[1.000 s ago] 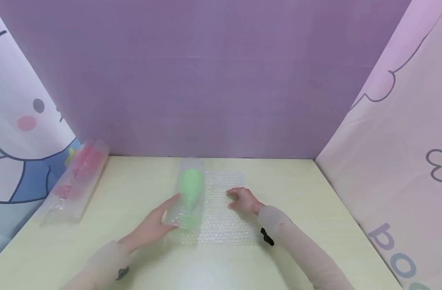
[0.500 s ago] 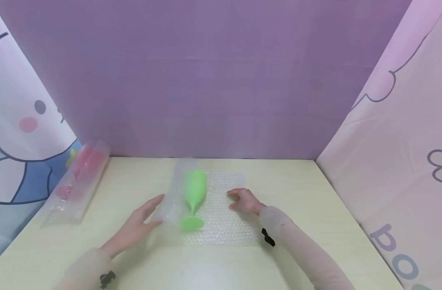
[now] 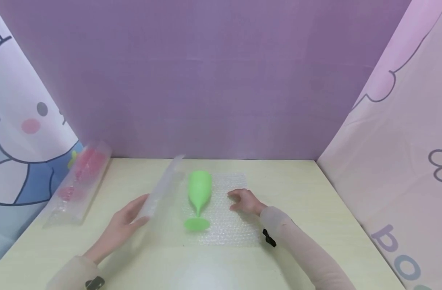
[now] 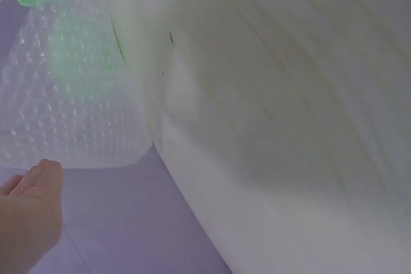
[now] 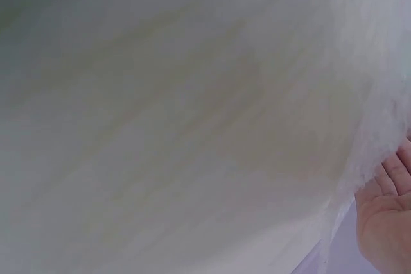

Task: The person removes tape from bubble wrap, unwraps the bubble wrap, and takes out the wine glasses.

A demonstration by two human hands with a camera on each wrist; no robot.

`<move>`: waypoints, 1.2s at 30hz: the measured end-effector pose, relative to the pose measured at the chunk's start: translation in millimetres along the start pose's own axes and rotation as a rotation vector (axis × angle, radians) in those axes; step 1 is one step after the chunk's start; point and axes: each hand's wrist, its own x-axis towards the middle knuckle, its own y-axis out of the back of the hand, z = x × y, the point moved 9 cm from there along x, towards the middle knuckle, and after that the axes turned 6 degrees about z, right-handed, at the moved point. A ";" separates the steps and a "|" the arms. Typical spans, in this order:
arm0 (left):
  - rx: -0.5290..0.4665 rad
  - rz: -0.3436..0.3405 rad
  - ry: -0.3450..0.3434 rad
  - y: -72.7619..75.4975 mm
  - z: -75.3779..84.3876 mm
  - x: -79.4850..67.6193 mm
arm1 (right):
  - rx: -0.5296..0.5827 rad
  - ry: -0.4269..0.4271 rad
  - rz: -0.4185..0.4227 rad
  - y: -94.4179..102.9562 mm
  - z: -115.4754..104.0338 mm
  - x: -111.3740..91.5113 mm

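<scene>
A bright green goblet point(image 3: 200, 193) lies on a clear bubble wrap sheet point(image 3: 231, 221), its bowl toward the back and its round foot toward me. My left hand point(image 3: 119, 225) holds the sheet's raised left flap point(image 3: 160, 187) by its edge, thumb and fingers apart along it. In the left wrist view the raised bubble wrap point(image 4: 70, 120) partly veils the green goblet. On the right part of the sheet rests my right hand point(image 3: 245, 201), fingers and thumb slightly bent. The right wrist view shows its fingers point(image 5: 392, 178) beside the wrap.
A frosted plastic package point(image 3: 79, 181) with pink things inside leans at the table's far left, against the printed side wall point(image 3: 10, 133). A purple panel point(image 3: 213, 80) stands behind the pale table point(image 3: 279, 177). A pink printed wall point(image 3: 391, 161) borders the right side.
My left hand has moved left with the bubble wrap flap, which has lifted off the goblet and now stands on edge. The goblet is uncovered. My right hand has stayed in place.
</scene>
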 end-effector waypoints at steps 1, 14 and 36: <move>0.009 0.002 0.001 2.2 -1.1 -0.6 | 0.000 0.000 0.000 0.0 0.3 -0.1; 0.126 0.076 0.041 29.5 -15.1 -9.5 | 0.008 -0.003 -0.003 -1.9 0.1 -1.8; 0.218 -0.056 0.167 40.7 -62.8 -22.7 | 0.031 0.010 0.002 -1.3 -0.7 -3.7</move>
